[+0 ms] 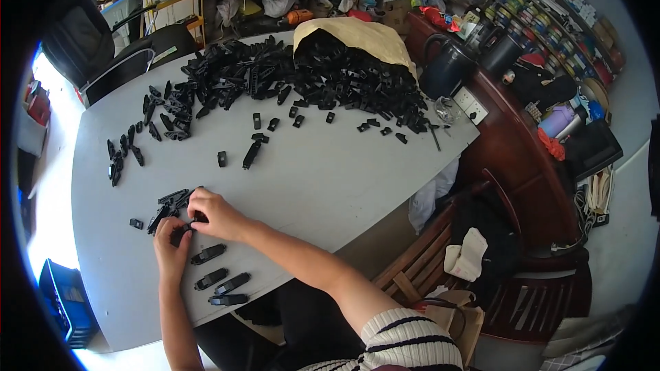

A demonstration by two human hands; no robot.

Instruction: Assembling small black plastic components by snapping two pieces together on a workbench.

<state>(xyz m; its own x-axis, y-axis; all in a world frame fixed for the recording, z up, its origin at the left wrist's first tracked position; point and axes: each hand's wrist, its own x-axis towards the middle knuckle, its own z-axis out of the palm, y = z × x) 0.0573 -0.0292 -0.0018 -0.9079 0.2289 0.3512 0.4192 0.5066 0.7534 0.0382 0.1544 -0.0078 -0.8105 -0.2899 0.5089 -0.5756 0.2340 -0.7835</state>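
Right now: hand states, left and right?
Left hand: closed on a small black plastic part.
Right hand: fingers pinching the same part.

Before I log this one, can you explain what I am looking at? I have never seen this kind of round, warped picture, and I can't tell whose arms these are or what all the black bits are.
There is one picture, from a wide fisheye camera worn on a person's head and looking down, so straight edges bend near the rim. No machine is here: the two bare forearms coming in from the lower edge are the wearer's own. The left hand and right hand meet over a small black plastic part, pinched between their fingers; how it is gripped is too small to tell. They work at a grey table. Beside the hands lies a small cluster of black parts, and nearer the person a row of four longer black pieces. At the far side, a big heap of black parts spills from a tan sack. To the right stand wooden chairs.
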